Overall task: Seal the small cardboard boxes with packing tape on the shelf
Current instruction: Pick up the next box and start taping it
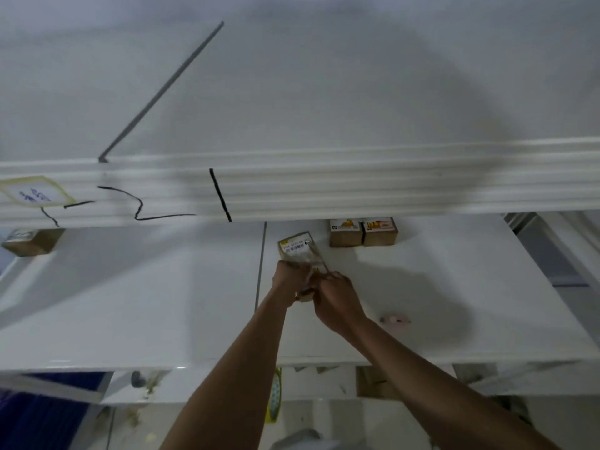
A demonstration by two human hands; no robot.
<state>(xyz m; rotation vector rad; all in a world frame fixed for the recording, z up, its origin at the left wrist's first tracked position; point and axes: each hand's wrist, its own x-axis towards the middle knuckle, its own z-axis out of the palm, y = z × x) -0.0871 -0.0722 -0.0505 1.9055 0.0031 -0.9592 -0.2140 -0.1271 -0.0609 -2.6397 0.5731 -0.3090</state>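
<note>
Toward twelve o'clock from both wrists, on the white shelf [454,287], sits the small cardboard box [297,246] being sealed, its labelled top glossy under a strip of clear tape. The left hand [289,276] is curled against the box's near edge, fingers pressed together. The right hand [334,297] seems to pinch the tape end or roll, though blur hides exactly what it holds. To do this step well, I judge the tape should be kept taut and pressed flat along the seam before tearing. At one o'clock, well apart, two squat brown boxes [363,233] stand touching. A pink object [394,320] lies near the right wrist.
</note>
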